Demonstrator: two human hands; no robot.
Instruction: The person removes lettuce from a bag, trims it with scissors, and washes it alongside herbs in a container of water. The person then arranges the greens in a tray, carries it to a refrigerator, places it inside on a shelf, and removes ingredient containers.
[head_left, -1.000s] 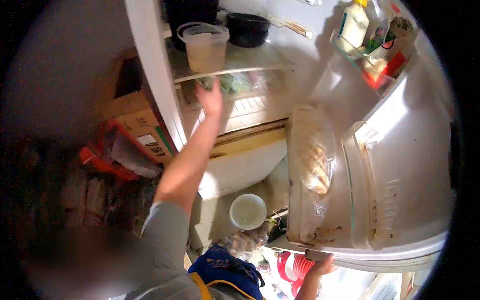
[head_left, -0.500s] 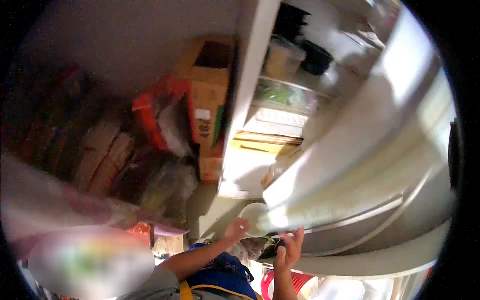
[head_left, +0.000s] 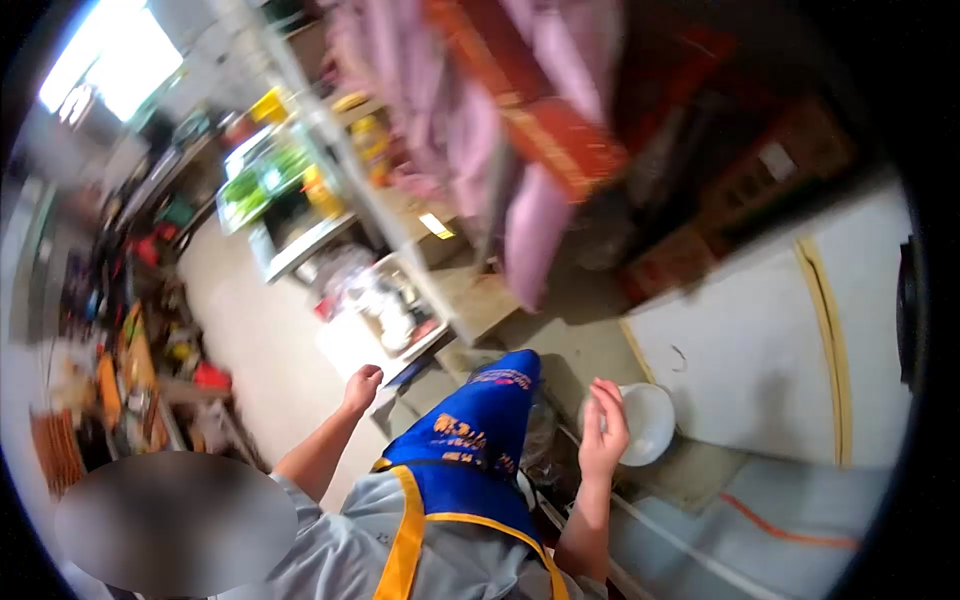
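My right hand point(head_left: 605, 432) is open, with its fingers stretched out, and holds nothing that I can see. Just beside it stands a round white bowl point(head_left: 652, 428) on the floor; the hand covers part of its left edge. On the other side of my body, my left hand point(head_left: 362, 386) has its fingers loosely curled, and no object shows in it. Between the two hands is the blue apron point(head_left: 465, 430) with yellow straps, worn over a grey shirt.
To the right is a white panel point(head_left: 735, 365) with a yellowish strip. Cardboard boxes point(head_left: 775, 175) and pink cloth point(head_left: 540, 235) are ahead. A rack point(head_left: 400, 235) holds goods and a bin point(head_left: 405, 310). A pale floor aisle point(head_left: 245, 310) runs left past cluttered shelves point(head_left: 140, 390).
My view has swung left, and the open white cabinet with its shelves is no longer seen. My hands have moved apart, the left one away from the bowl.
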